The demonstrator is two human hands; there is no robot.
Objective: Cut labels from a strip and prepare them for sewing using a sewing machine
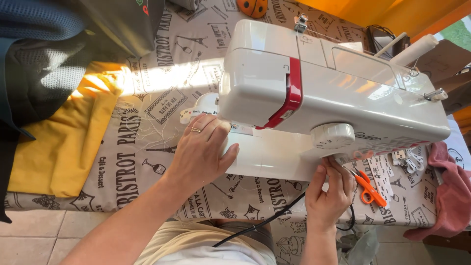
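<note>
A white sewing machine (333,93) with a red stripe stands on a table with a printed grey cloth (127,152). My left hand (198,154), wearing a ring, lies flat with spread fingers on the machine's white bed near the needle area, which the machine head hides. My right hand (329,194) reaches up at the machine's front right side, fingertips touching just below the round white dial (333,136). Whether it grips anything there is hidden.
Orange-handled scissors (368,189) lie right of my right hand. Yellow fabric (64,142) lies at the left, dark fabric (44,64) behind it. A pink cloth (449,196) hangs at the right edge. A black cable (274,216) runs off the table front. Loose threads lie by the left hand.
</note>
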